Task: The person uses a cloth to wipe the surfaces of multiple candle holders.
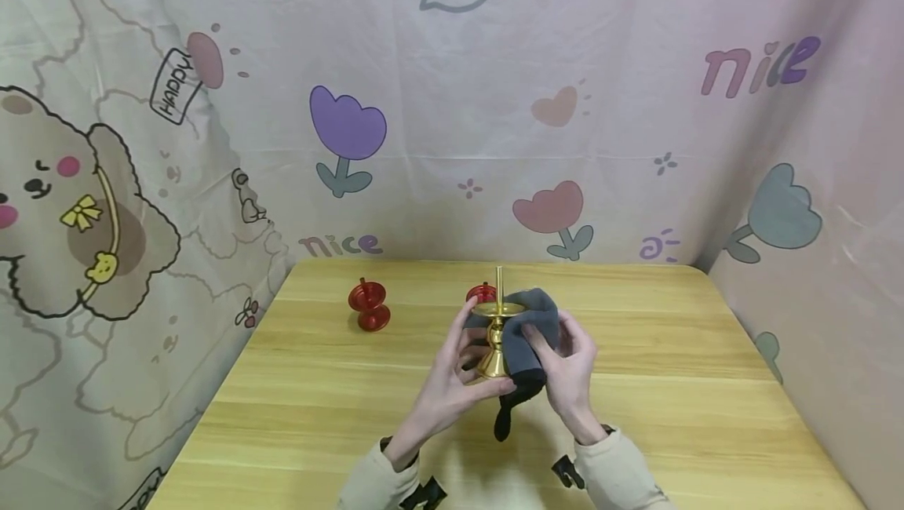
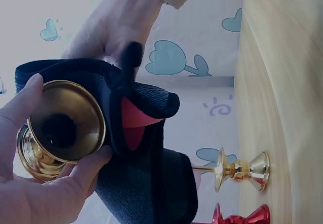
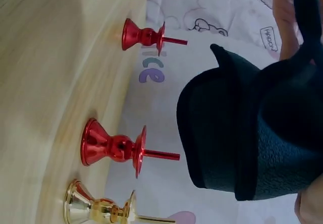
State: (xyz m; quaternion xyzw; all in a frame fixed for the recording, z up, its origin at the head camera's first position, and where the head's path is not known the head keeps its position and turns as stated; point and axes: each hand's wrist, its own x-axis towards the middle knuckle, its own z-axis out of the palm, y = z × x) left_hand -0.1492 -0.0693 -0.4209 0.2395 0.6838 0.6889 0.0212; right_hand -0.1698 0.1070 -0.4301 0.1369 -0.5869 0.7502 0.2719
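Note:
A gold candlestick [image 1: 495, 337] with a spike on top stands upright in the air, gripped near its base by my left hand [image 1: 445, 384]. Its hollow underside [image 2: 65, 120] faces the left wrist camera, with thumb and fingers around the rim. My right hand [image 1: 570, 369] pinches a folded dark grey cloth [image 1: 540, 329] with black edging against the candlestick's right side. Part of the cloth wraps behind the stem. A black strap [image 1: 503, 422] hangs from it, and the left wrist view shows a red patch [image 2: 136, 123] in its fold.
One red candlestick [image 1: 369, 306] stands on the left of the wooden table [image 1: 297, 384]. Behind the held piece is another red candlestick [image 1: 482, 293], partly covered. A second gold candlestick [image 3: 98, 209] stands beside it, hidden from the head view. Patterned curtains [image 1: 452, 102] close the back and sides.

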